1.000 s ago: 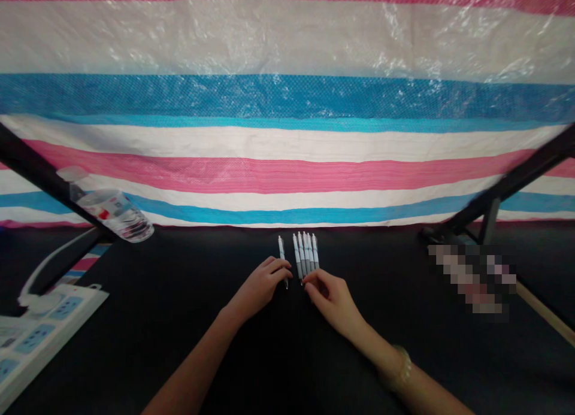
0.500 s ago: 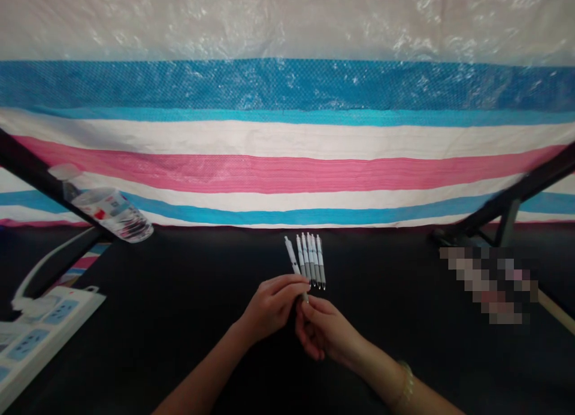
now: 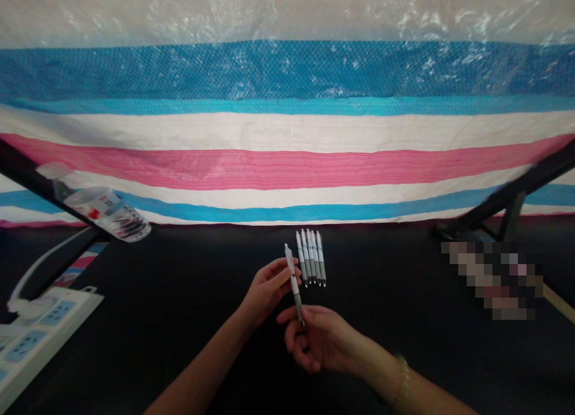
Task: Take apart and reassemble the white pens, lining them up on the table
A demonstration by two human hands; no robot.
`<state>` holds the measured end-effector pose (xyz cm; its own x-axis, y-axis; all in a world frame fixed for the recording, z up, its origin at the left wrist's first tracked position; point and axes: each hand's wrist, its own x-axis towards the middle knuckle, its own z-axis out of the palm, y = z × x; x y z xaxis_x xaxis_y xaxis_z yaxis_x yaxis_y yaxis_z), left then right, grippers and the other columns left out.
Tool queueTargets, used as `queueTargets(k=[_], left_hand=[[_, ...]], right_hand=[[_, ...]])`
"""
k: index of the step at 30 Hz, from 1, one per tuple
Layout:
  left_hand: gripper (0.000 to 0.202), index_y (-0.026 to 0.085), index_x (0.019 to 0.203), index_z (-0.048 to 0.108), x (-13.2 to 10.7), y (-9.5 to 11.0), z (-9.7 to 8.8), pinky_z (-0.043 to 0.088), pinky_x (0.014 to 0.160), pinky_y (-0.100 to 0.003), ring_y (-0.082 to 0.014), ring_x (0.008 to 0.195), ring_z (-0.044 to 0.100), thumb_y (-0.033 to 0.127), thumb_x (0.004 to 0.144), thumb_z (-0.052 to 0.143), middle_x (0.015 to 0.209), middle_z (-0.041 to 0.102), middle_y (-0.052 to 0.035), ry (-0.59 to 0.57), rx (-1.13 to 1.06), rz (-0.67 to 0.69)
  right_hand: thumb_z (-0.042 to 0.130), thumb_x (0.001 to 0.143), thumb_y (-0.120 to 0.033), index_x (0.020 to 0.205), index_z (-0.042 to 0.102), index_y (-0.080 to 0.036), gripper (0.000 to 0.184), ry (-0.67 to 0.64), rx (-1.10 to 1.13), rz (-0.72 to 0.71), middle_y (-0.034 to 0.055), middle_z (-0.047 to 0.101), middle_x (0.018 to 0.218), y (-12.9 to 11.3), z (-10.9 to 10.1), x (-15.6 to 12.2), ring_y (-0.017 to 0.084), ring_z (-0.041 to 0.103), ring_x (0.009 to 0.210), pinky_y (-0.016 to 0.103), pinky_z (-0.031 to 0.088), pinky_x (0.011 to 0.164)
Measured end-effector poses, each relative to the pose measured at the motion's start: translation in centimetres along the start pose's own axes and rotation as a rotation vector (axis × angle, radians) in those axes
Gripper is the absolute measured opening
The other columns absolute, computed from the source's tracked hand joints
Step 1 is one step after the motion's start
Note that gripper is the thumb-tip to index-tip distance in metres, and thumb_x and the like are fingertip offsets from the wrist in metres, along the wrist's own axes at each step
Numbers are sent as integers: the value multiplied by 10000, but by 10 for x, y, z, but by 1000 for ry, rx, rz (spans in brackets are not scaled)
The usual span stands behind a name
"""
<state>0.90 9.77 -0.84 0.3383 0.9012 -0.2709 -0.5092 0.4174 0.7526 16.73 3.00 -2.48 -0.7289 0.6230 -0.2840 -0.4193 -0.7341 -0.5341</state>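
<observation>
A white pen (image 3: pixel 295 286) with a grey grip is held up between my two hands, tilted slightly, its tip toward me. My left hand (image 3: pixel 268 288) pinches its upper barrel between thumb and fingers. Near the tip, my right hand (image 3: pixel 317 337) has its thumb and fingers closed on the grey grip, with the other fingers curled loosely. Just beyond and to the right, several matching pens (image 3: pixel 311 256) lie side by side in a row on the black table (image 3: pixel 202 265), tips toward me.
A clear plastic bottle (image 3: pixel 110 211) leans at the back left. A white power strip (image 3: pixel 49 322) with a plugged-in cable lies at the left. Black frame bars (image 3: pixel 498 199) slant at both sides. A blurred-out patch (image 3: pixel 494 283) is at the right. A striped plastic sheet (image 3: pixel 287 169) hangs behind.
My right hand has moved slightly toward me, and its fingers have loosened. The pen's middle and grip, covered by my fingers before, now show. The row of pens stays in place.
</observation>
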Motion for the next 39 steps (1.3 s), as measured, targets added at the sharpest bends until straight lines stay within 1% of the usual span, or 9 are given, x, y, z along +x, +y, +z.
queueTargets(k=[6, 14, 16, 18, 20, 22, 26, 28, 39], left_hand=[[358, 108, 947, 761, -1, 1, 1, 577, 724, -263, -169, 712, 734, 277, 670, 913, 818, 781, -91, -32, -4, -58], [396, 104, 912, 743, 0, -1, 4, 597, 692, -267, -180, 681, 747, 301, 628, 936, 774, 788, -89, 13, 48, -16], [398, 111, 913, 735, 1, -1, 3, 596, 685, -265, -180, 680, 746, 311, 632, 934, 771, 786, -84, 24, 61, -10], [404, 120, 931, 730, 3, 0, 1, 590, 668, -250, -171, 673, 741, 323, 643, 927, 774, 783, -75, 22, 59, -3], [406, 125, 950, 728, 4, 1, 0, 577, 647, -230, -154, 658, 731, 332, 658, 919, 780, 777, -68, 7, 57, -1], [406, 124, 957, 724, 4, 2, -1, 568, 635, -222, -147, 648, 722, 337, 667, 913, 785, 772, -67, -9, 66, 0], [410, 123, 966, 712, 4, 3, -2, 565, 642, -238, -154, 655, 717, 345, 678, 903, 795, 762, -69, -25, 92, 10], [406, 127, 970, 708, 4, 3, -2, 562, 641, -241, -154, 653, 715, 347, 686, 898, 794, 759, -65, -36, 100, 15], [380, 133, 967, 700, 2, 3, -4, 555, 647, -243, -153, 663, 714, 333, 703, 886, 802, 752, -59, -48, 116, 25]], right_hand=[[743, 816, -560, 837, 546, -179, 429, 1, 13, 16, -46, 542, 519, 6, -2, 2, 64, 397, 371, 182, 232, 415], [739, 825, -547, 785, 513, -188, 427, 91, -36, -67, -89, 470, 451, 14, 0, 2, 37, 266, 330, 174, 193, 393], [730, 844, -520, 814, 550, -169, 396, 148, -65, -87, -74, 500, 463, 14, 1, 1, 41, 307, 329, 175, 191, 384], [725, 840, -536, 918, 605, -142, 419, 180, -61, -88, -24, 593, 545, 11, 2, 1, 73, 444, 373, 179, 236, 386], [731, 817, -568, 1024, 629, -123, 501, 161, -5, -66, 41, 678, 691, 6, 3, 1, 131, 602, 514, 197, 343, 433], [761, 804, -539, 998, 640, -117, 480, 121, 67, -55, 68, 699, 770, 2, 4, 0, 167, 670, 650, 238, 451, 542], [826, 792, -377, 960, 639, -135, 349, 103, 122, -67, 49, 707, 808, -2, 5, -2, 165, 689, 737, 293, 502, 699], [819, 797, -388, 1027, 643, -132, 387, 109, 126, -51, 71, 726, 875, -3, 6, -3, 181, 703, 780, 303, 504, 718], [785, 824, -455, 1003, 597, -142, 407, 101, 89, -10, 99, 759, 902, -3, 3, -5, 246, 740, 857, 373, 491, 814]])
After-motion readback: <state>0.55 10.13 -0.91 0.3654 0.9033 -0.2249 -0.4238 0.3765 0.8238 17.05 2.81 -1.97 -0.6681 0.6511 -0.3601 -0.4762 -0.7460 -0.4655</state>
